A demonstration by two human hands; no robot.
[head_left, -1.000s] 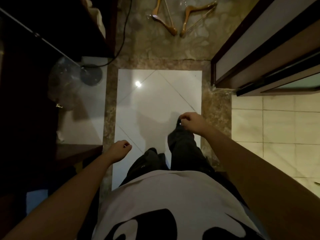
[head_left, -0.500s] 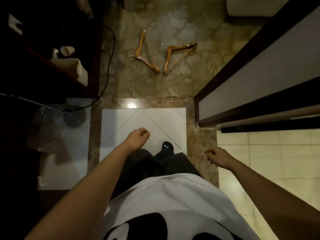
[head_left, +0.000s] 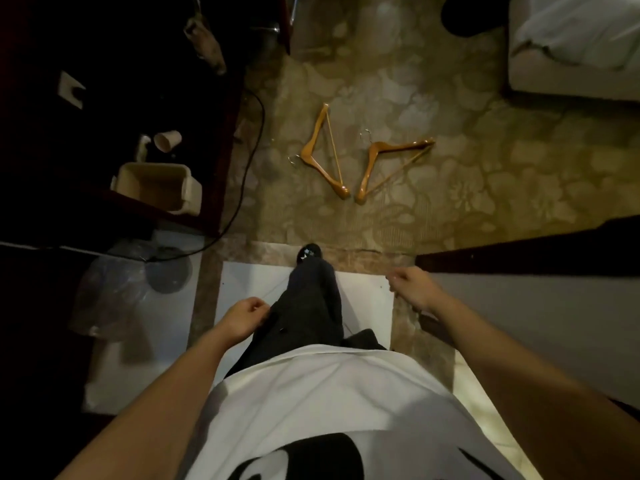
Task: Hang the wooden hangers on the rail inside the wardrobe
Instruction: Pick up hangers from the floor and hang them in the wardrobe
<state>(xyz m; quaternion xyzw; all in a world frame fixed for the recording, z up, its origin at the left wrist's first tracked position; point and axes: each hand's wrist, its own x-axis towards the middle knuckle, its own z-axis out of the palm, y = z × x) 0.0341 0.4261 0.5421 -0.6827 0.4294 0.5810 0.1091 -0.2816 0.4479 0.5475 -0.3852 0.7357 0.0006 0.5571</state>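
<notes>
Ok, my left hand point(head_left: 244, 318) & right hand point(head_left: 414, 289) are loosely curled, holding nothing. Left hanger point(head_left: 317, 157) & right hanger point(head_left: 374, 161) have tips nearly touching on the carpet point(head_left: 450, 188), so grabbing one prob knocks the other.

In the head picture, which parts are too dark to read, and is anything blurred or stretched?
Head view: the shelf unit at left is almost black; the left hanger and right hanger on the carpet are lit and fairly sharp; the wide lens stretches the forearms toward the lower corners.
</notes>
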